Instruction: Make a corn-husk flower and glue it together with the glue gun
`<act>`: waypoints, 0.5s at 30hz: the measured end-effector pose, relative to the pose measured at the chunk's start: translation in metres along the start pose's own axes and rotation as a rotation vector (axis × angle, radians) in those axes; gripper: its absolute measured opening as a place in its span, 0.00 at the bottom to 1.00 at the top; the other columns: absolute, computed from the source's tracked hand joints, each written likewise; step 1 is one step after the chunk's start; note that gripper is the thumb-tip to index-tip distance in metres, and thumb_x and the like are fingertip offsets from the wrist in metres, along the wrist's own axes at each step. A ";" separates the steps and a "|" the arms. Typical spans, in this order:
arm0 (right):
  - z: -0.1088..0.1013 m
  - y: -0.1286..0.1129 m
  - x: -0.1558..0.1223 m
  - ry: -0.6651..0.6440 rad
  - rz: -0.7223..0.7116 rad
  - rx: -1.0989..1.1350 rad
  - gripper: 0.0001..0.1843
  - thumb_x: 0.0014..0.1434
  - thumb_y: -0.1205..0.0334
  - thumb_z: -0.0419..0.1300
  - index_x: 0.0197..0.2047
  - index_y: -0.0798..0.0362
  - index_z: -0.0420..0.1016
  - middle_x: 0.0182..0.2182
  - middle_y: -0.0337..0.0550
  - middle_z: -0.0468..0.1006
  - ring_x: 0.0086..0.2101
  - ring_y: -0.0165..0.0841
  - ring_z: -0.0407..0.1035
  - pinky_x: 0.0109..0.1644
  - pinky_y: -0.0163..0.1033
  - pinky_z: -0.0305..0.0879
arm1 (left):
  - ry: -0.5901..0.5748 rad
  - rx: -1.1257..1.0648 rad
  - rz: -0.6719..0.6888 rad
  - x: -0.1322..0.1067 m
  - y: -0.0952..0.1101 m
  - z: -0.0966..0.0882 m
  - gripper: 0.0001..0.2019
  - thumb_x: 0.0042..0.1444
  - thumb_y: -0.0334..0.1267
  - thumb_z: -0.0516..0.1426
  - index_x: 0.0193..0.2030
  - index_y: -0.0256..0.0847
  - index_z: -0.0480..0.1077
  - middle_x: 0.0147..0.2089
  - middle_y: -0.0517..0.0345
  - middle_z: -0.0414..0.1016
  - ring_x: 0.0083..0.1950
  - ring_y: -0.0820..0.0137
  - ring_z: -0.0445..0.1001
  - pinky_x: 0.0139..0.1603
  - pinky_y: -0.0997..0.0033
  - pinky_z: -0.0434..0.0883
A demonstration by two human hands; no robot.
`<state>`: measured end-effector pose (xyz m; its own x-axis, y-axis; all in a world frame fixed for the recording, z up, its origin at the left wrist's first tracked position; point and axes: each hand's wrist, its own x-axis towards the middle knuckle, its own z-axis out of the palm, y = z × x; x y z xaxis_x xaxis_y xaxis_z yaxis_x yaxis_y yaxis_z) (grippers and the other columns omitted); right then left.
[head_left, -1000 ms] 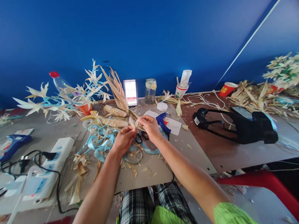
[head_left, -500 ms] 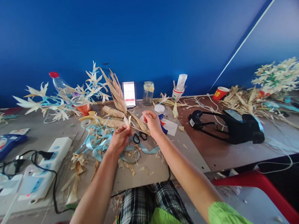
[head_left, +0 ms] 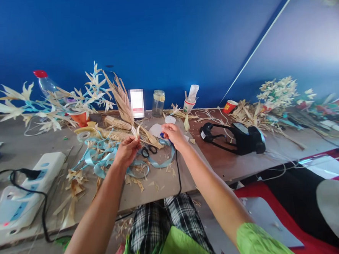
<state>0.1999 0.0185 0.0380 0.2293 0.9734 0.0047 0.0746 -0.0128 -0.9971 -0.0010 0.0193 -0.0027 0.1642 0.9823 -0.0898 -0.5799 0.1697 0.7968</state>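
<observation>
My left hand [head_left: 127, 150] is closed on a small pale corn-husk flower [head_left: 135, 131], held just above the table [head_left: 167, 182]. My right hand [head_left: 173, 134] has its fingers curled over a blue glue gun [head_left: 161, 135], which it mostly hides. The gun's black cord [head_left: 178, 172] runs back over the table edge towards my lap. Black-handled scissors [head_left: 147, 151] lie between my hands on a tangle of light blue ribbon [head_left: 101, 158].
Corn cobs [head_left: 116, 123], dried husks and a husk-flower branch [head_left: 56, 105] lie at the back left. A power strip [head_left: 26, 187] lies at left. A glass jar [head_left: 158, 103], paper cups [head_left: 189, 104] and a black strapped device [head_left: 240, 138] stand beyond. A red chair [head_left: 265, 192] stands at right.
My right hand let go of the husk flower and moved right onto the glue gun. My left hand kept the flower. The view swung to the right.
</observation>
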 end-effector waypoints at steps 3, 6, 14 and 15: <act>-0.007 -0.005 -0.003 0.022 -0.022 -0.026 0.09 0.47 0.61 0.58 0.33 0.55 0.70 0.24 0.34 0.70 0.21 0.23 0.62 0.25 0.29 0.57 | -0.014 -0.003 -0.003 0.000 0.001 0.001 0.12 0.36 0.33 0.68 0.26 0.35 0.70 0.25 0.60 0.71 0.26 0.78 0.68 0.30 0.77 0.68; -0.008 -0.005 -0.008 0.005 -0.056 -0.070 0.08 0.48 0.61 0.57 0.33 0.55 0.70 0.23 0.34 0.69 0.21 0.23 0.62 0.25 0.29 0.57 | -0.017 -0.009 0.004 0.000 0.001 0.001 0.12 0.36 0.33 0.68 0.26 0.35 0.70 0.26 0.60 0.71 0.25 0.78 0.68 0.29 0.77 0.68; -0.014 0.009 -0.019 -0.073 -0.008 -0.259 0.08 0.51 0.60 0.57 0.32 0.55 0.71 0.20 0.34 0.70 0.21 0.24 0.63 0.25 0.29 0.58 | -0.016 -0.024 -0.013 0.002 0.002 -0.001 0.12 0.35 0.32 0.69 0.26 0.36 0.71 0.28 0.60 0.72 0.27 0.78 0.69 0.29 0.78 0.69; -0.017 0.010 -0.019 -0.067 0.007 -0.304 0.08 0.52 0.60 0.57 0.33 0.55 0.72 0.21 0.35 0.71 0.21 0.25 0.64 0.26 0.30 0.59 | -0.012 -0.022 -0.016 0.002 0.002 -0.001 0.12 0.34 0.32 0.69 0.26 0.36 0.70 0.28 0.60 0.72 0.27 0.78 0.69 0.29 0.78 0.69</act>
<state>0.2127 -0.0038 0.0290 0.1666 0.9859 -0.0170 0.3627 -0.0773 -0.9287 -0.0026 0.0213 -0.0014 0.1826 0.9786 -0.0950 -0.5947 0.1869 0.7819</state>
